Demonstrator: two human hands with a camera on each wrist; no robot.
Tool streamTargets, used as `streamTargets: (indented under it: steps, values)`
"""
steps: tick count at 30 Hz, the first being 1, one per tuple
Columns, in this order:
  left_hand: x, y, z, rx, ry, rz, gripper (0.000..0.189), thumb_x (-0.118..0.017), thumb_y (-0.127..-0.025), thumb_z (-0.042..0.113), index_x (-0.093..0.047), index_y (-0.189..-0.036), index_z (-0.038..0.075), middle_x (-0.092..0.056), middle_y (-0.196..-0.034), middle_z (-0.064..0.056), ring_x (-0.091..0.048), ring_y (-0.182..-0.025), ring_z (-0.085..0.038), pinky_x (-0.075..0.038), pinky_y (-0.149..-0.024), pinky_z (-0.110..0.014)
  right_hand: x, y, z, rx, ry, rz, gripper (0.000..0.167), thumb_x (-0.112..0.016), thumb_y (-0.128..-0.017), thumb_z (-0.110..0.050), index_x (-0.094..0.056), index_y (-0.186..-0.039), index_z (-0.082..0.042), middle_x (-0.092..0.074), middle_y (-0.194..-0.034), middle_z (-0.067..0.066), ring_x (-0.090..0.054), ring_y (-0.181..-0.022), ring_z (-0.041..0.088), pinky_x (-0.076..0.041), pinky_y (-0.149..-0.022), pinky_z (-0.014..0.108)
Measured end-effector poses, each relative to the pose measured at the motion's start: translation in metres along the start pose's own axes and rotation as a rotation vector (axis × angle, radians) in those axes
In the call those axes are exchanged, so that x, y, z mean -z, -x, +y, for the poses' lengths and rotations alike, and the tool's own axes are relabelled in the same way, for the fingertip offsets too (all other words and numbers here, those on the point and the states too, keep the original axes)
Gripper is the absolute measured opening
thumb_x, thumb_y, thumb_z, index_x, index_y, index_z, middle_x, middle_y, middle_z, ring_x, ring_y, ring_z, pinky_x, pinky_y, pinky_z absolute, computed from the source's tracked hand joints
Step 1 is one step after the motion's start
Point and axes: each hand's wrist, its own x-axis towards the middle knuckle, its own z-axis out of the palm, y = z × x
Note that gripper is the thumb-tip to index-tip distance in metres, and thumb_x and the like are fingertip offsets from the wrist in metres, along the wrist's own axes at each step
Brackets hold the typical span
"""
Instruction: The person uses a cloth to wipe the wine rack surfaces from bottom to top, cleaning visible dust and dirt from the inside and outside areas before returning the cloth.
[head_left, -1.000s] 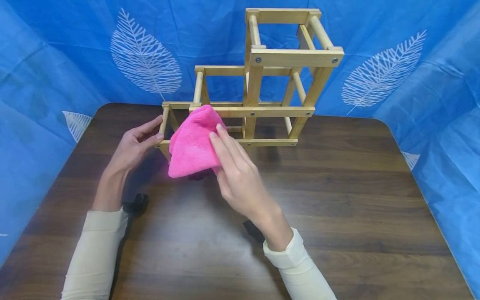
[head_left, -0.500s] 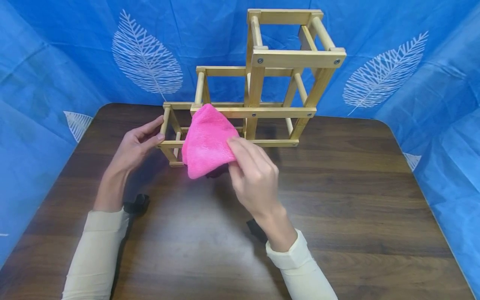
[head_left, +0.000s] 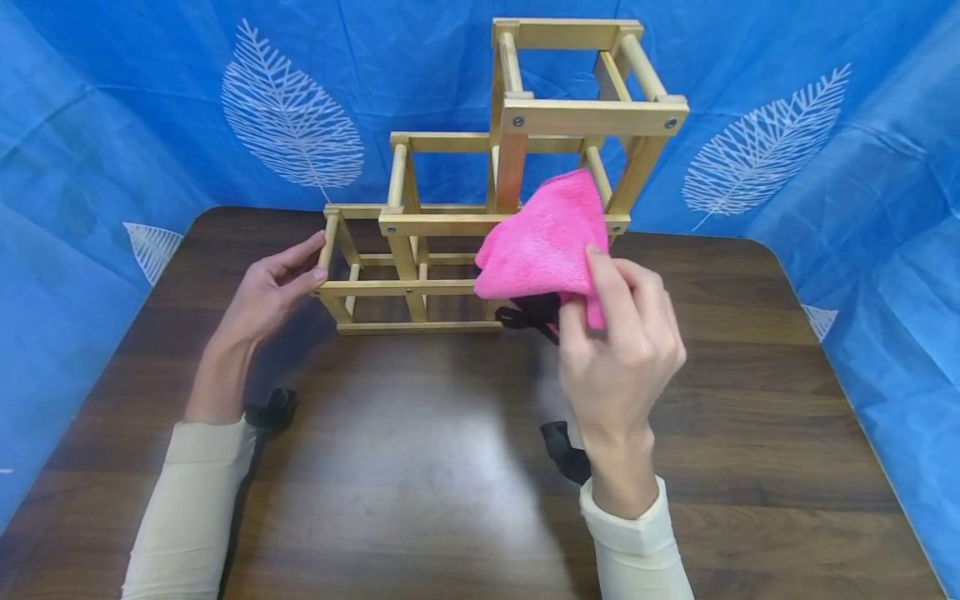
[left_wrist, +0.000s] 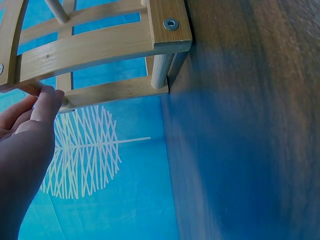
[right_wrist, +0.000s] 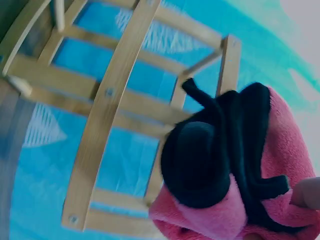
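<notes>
A stepped wooden rack (head_left: pixel 442 225) of pale slats and round dowels stands at the back of the table. My left hand (head_left: pixel 273 283) holds its low left end; in the left wrist view the thumb and fingers (left_wrist: pixel 47 102) pinch the top corner. A fluffy pink cloth (head_left: pixel 547 233) is pinched between the thumb and fingers of my right hand (head_left: pixel 626 350). It overlaps the rack's middle rail and the lower right part, hiding them in the head view. Black trim with a loop (right_wrist: pixel 197 167) shows on the cloth's underside in the right wrist view.
The dark wood-grain table (head_left: pixel 420 500) stretches in front of the rack. A blue sheet with white leaf prints (head_left: pixel 427 75) hangs behind and at both sides. Black wrist-camera mounts (head_left: pixel 566 450) sit at the wrists.
My right hand and the pink cloth have moved right along the rack and slightly up, uncovering its lower left section. The left hand keeps its hold on the left end.
</notes>
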Motion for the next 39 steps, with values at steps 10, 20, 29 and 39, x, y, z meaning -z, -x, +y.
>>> streamTargets:
  steps: [10, 20, 29, 39]
  values:
    - [-0.002, 0.001, 0.001, -0.011, -0.015, 0.015, 0.064, -0.064, -0.097, 0.03, -0.036, -0.154, 0.019, -0.033, -0.158, -0.001, -0.034, -0.142, -0.026, -0.036, -0.111, -0.037, -0.011, 0.003, 0.023, 0.036, 0.009, -0.141, 0.035, -0.068, -0.089, -0.01, -0.068, -0.124, -0.006, -0.06, -0.126, 0.02, -0.058, -0.111, 0.036, -0.052, -0.085, 0.051]
    - [0.0, 0.0, 0.0, -0.005, -0.011, -0.005, 0.063, -0.063, -0.098, 0.026, -0.035, -0.154, 0.019, -0.031, -0.159, -0.002, -0.032, -0.143, -0.026, -0.036, -0.11, -0.035, -0.029, 0.017, 0.029, 0.1, 0.064, -0.334, 0.052, -0.076, -0.085, -0.012, -0.061, -0.135, -0.014, -0.041, -0.149, 0.021, -0.033, -0.138, 0.04, -0.048, -0.095, 0.059]
    - [-0.001, 0.001, 0.0, -0.006, -0.021, 0.008, 0.064, -0.063, -0.098, 0.028, -0.035, -0.154, 0.019, -0.031, -0.159, -0.002, -0.032, -0.143, -0.025, -0.035, -0.111, -0.037, -0.037, 0.025, 0.017, 0.187, 0.04, -0.357, 0.038, -0.07, -0.087, -0.008, -0.069, -0.125, -0.014, -0.053, -0.141, 0.015, -0.047, -0.123, 0.04, -0.056, -0.079, 0.057]
    - [-0.001, 0.001, 0.001, -0.017, -0.044, 0.009, 0.065, -0.064, -0.097, 0.03, -0.035, -0.154, 0.019, -0.033, -0.158, -0.002, -0.034, -0.142, -0.027, -0.039, -0.106, -0.027, -0.035, 0.024, 0.02, 0.309, -0.007, -0.51, 0.037, -0.064, -0.089, -0.006, -0.069, -0.125, -0.015, -0.056, -0.137, 0.014, -0.049, -0.116, 0.039, -0.059, -0.067, 0.054]
